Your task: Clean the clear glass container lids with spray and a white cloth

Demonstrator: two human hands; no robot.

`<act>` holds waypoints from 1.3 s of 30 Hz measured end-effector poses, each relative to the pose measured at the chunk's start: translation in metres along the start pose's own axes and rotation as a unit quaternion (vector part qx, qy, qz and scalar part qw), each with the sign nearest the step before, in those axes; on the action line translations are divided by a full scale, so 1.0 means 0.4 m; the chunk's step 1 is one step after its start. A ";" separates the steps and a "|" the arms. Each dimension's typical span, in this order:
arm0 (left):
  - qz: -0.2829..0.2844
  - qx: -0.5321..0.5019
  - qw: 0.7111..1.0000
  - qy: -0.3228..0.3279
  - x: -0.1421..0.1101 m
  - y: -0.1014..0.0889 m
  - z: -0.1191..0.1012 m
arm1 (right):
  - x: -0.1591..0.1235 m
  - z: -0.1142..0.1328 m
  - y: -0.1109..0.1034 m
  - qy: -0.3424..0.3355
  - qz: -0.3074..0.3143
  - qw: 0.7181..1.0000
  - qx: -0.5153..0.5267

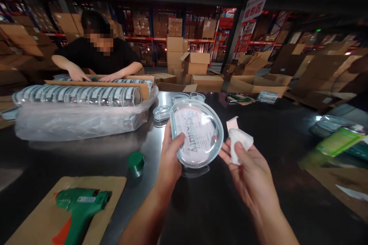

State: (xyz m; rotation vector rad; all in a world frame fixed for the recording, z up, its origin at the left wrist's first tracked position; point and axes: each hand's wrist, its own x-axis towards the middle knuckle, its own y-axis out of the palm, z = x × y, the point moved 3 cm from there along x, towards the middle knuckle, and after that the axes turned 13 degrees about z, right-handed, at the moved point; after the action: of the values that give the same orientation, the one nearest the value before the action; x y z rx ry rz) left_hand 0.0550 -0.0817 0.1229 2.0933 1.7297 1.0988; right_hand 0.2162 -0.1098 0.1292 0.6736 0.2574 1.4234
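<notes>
In the middle of the head view, my left hand (171, 153) grips a clear, rounded glass container (211, 128) by its left edge, thumb on the near face. A printed paper with lettering (191, 134) shows through it. My right hand (250, 166) pinches a crumpled white tissue (240, 141) just right of the container. The fingertips of that hand come close to the container's right rim; whether they touch it I cannot tell. Beyond the container, several clear glass pieces (161, 112) lie on the dark, shiny table (198, 206).
A green glue gun (83, 204) lies on cardboard (113, 195) at the front left, near a green cap (136, 162). Rows of glass containers (86, 95) in plastic wrap (71, 122) stand at the left, where a co-worker (100, 51) reaches in. A green-labelled can (340, 141) is at the right.
</notes>
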 end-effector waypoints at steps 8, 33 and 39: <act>-0.011 0.024 0.999 0.020 -0.008 -0.001 -0.011 | -0.007 -0.014 -0.005 0.044 0.119 0.991 -0.046; 0.128 0.024 0.986 -0.108 -0.010 0.033 0.033 | -0.064 0.050 -0.079 0.425 0.320 0.825 -0.189; 0.162 0.046 0.976 -0.139 -0.009 0.037 0.035 | -0.091 0.014 -0.109 0.526 0.343 0.767 -0.132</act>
State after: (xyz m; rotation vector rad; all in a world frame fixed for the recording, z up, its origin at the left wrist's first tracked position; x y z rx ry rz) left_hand 0.0753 -0.0852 0.1205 2.5102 1.3682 0.7578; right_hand 0.2494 -0.1462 0.1006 -0.4155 0.7127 2.4040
